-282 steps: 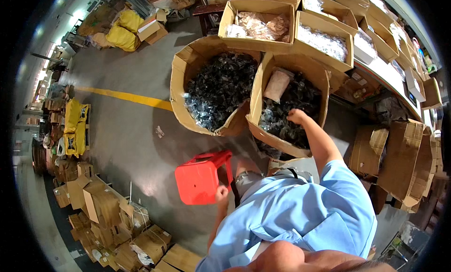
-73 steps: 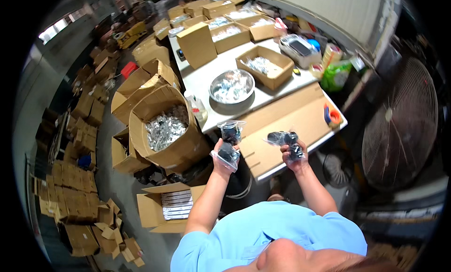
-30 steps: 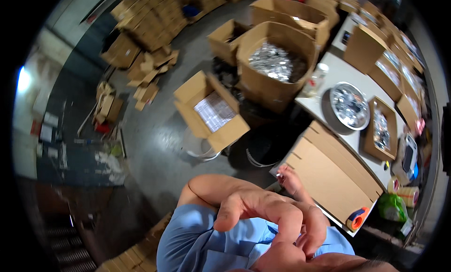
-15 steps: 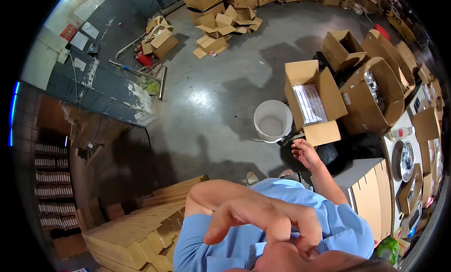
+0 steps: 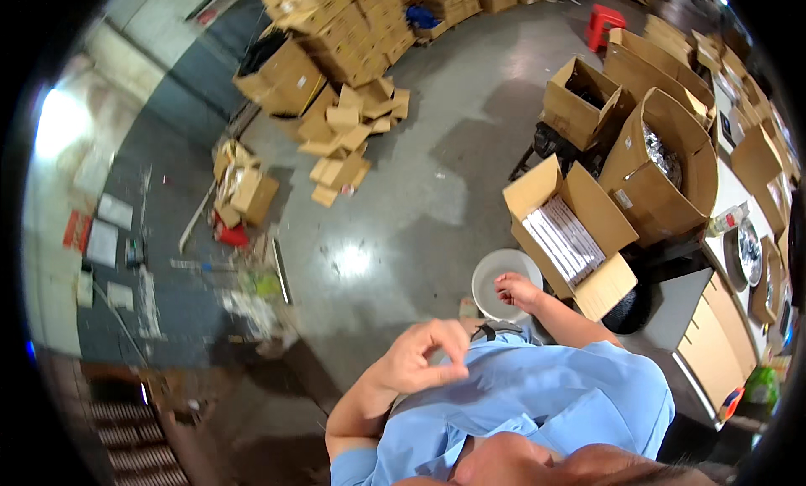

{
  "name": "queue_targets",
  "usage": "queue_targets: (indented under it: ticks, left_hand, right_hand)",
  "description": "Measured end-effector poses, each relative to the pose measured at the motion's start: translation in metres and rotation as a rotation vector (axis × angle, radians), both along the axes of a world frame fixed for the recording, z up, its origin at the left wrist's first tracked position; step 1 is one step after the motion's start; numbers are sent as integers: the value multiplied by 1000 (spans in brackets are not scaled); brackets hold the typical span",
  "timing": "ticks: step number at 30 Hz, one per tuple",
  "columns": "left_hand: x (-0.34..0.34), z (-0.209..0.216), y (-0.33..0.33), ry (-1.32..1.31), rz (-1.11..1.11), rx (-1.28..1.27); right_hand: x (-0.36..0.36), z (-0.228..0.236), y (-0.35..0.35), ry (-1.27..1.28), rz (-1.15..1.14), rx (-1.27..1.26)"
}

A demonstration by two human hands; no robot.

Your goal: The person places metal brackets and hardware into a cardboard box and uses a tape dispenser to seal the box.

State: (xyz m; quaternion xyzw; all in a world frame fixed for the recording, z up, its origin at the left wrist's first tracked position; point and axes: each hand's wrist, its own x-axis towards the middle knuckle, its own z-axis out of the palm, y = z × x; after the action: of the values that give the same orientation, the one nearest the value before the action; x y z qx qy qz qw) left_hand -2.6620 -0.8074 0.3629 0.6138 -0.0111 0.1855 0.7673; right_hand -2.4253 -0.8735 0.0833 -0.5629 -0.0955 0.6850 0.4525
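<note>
My left hand (image 5: 428, 355) is raised before my chest. Its fingers are curved, and a gap shows between thumb and fingertips, with nothing visible in it. My right hand (image 5: 517, 292) hangs in front of the white bucket (image 5: 485, 278) on the floor and overlaps it in the picture. The right fingers are loosely bent and apart, and I see nothing in them. Beyond that hand an open cardboard box (image 5: 606, 207) holds a row of flat, whitish packs (image 5: 564, 239).
More open cartons (image 5: 672, 150) stand on the right, one with shiny silver stuff inside. A white worktable (image 5: 719, 249) bears a metal bowl (image 5: 745, 252). A red stool (image 5: 603, 26) stands far back. Flattened boxes (image 5: 340, 154) and stacked cartons (image 5: 336, 32) lie at the far left.
My left hand has dropped from close to the camera to chest height. My body and view have turned left, and the bucket and packed box are now nearer to me.
</note>
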Motion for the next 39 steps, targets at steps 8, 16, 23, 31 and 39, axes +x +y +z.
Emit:
queue_targets:
  ticks: [8, 16, 23, 31, 39]
  left_hand:
    - [10, -124, 165, 672, 251, 250]
    - [47, -195, 327, 765, 297, 285]
    - [162, -165, 500, 801, 97, 508]
    - [332, -162, 593, 526, -418, 931]
    - [541, -140, 561, 183, -657, 1042]
  right_hand:
    - [43, 44, 162, -160, -93, 188]
    - [92, 32, 258, -265, -333, 119]
    - [130, 14, 369, -379, -373, 93]
    - [207, 58, 377, -496, -765, 218]
    - [329, 12, 317, -477, -1498, -74]
